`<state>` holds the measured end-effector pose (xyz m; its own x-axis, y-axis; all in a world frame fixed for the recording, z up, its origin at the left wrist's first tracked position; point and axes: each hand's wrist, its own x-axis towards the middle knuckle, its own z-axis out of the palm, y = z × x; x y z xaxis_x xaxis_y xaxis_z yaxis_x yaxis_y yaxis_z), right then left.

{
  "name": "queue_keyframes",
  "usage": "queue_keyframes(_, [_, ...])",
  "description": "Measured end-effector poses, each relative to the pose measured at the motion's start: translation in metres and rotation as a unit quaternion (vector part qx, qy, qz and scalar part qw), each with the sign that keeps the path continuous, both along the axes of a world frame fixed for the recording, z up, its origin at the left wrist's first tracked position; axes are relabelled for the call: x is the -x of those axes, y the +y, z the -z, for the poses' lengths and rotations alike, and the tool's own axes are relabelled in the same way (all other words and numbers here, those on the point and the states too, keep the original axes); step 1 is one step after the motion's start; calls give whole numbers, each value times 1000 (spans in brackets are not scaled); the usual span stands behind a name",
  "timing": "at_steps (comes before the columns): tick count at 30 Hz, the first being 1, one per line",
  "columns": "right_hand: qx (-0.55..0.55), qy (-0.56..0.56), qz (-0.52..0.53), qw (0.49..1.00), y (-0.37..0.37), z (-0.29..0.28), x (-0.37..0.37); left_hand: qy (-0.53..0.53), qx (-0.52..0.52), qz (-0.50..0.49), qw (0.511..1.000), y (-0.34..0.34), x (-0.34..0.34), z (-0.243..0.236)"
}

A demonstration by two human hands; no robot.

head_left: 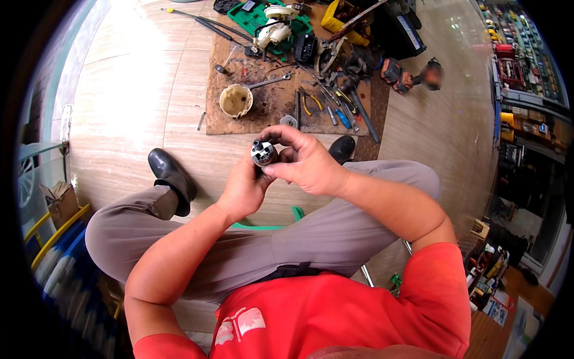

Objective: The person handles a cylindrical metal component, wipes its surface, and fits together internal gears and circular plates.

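A small silver-and-black cylindrical part with a black nozzle on its top is held up between my hands, above my lap. My left hand grips it from the left and below. My right hand is closed round it from the right, fingers over the far side and thumb on the near side. Just beyond my hands, on a stained cardboard sheet, are a cream plastic cup, a hex nut, yellow-handled pliers, a wrench and a blue-handled tool.
A green case with white plastic parts lies at the back, beside a yellow bin. An orange-and-black power tool lies right. My boots flank the cardboard's near side. Shelving lines the right; yellow-railed racks stand left.
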<state>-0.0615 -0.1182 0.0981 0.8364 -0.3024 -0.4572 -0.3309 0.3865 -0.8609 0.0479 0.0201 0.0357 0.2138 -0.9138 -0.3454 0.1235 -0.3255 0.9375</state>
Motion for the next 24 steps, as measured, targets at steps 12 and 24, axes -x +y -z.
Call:
queue_keyframes(12, [131, 39, -29, 990, -24, -1, 3, 325, -42, 83, 941, -9, -13, -17])
queue_keyframes(24, [-68, 57, 113, 990, -39, -8, -2, 483, -21, 6, 875, -10, -20, -17])
